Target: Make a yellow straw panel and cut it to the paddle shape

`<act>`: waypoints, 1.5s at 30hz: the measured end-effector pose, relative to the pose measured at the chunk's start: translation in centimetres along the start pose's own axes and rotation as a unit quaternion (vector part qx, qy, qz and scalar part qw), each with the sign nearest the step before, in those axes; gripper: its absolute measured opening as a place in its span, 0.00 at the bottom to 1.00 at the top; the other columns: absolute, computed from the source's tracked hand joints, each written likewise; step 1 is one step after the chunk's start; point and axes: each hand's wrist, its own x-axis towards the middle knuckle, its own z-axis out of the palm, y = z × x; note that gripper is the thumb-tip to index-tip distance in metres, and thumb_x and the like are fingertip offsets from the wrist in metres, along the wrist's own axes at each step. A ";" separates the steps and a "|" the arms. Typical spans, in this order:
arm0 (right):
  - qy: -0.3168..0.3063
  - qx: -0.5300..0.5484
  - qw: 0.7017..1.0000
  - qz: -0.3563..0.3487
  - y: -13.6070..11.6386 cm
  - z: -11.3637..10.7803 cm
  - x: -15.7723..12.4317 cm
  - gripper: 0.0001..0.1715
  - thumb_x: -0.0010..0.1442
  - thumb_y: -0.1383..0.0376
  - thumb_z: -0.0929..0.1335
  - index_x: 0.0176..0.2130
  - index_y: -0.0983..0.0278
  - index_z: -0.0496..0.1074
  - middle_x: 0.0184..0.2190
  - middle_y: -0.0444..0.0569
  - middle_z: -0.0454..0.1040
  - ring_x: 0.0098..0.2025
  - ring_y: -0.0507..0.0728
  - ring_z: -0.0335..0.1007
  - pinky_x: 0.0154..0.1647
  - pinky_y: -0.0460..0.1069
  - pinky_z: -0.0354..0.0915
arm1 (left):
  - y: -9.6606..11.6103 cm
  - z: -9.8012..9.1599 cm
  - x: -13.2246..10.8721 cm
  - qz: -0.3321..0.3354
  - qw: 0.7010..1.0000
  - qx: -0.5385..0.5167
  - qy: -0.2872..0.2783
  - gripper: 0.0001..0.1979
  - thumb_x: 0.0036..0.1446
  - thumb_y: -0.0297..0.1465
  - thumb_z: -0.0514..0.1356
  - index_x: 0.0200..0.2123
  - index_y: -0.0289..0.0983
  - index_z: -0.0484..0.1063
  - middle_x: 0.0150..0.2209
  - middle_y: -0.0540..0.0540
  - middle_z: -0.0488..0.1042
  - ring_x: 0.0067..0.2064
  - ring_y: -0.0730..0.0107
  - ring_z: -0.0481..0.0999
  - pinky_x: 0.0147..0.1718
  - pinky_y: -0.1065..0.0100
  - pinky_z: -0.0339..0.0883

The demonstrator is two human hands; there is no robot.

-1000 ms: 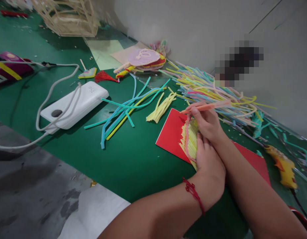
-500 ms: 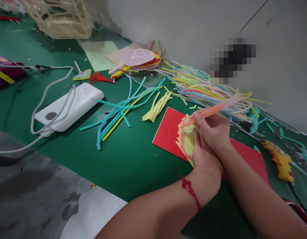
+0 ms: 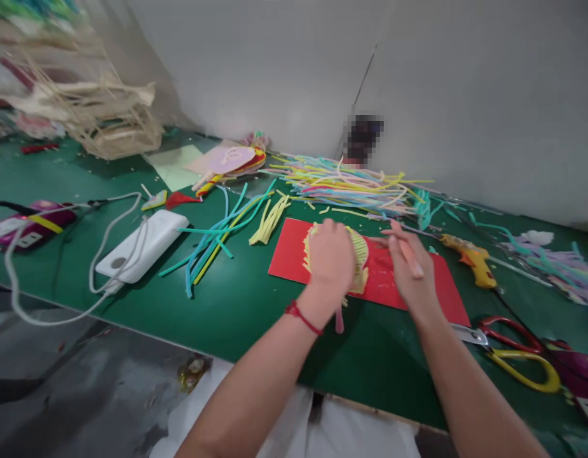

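Observation:
A fan-shaped piece of yellow strips with a pink outline [image 3: 360, 248] lies on a red card [image 3: 288, 251], a short pink stick [image 3: 339, 320] showing below it. My left hand [image 3: 330, 257] is over the left part of this piece with its fingers curled down on it; the fingertips are hidden. To the right, above the red card, my right hand [image 3: 412, 270] is closed around a salmon-orange pen-shaped tool [image 3: 410, 257]. The tool's thin end points left and is blurred. Behind the card lies a small bundle of yellow strips [image 3: 271, 219].
Blue, green and yellow fuzzy stems [image 3: 222, 229] and a white power bank [image 3: 143, 245] lie left. A large pile of coloured stems [image 3: 341, 181] runs along the wall. On the right are a yellow glue gun [image 3: 470, 257] and scissors [image 3: 522, 362] near my right forearm.
My hands have come apart: the right has moved away from the yellow piece with the tool, the left now covers the piece's left part. The camera view has turned, bringing the scissors into sight.

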 end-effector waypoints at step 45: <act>0.124 0.004 0.985 0.124 3.5 -1.9 -0.4 0.31 0.48 0.71 0.60 0.53 0.62 0.64 0.44 0.53 0.77 0.45 0.58 0.74 0.49 0.56 0.66 | -4.5 -2.9 9.6 -0.245 0.799 -0.549 -0.001 0.15 0.60 0.34 0.57 0.48 0.34 0.68 0.48 0.41 0.71 0.45 0.63 0.73 0.42 0.56 0.70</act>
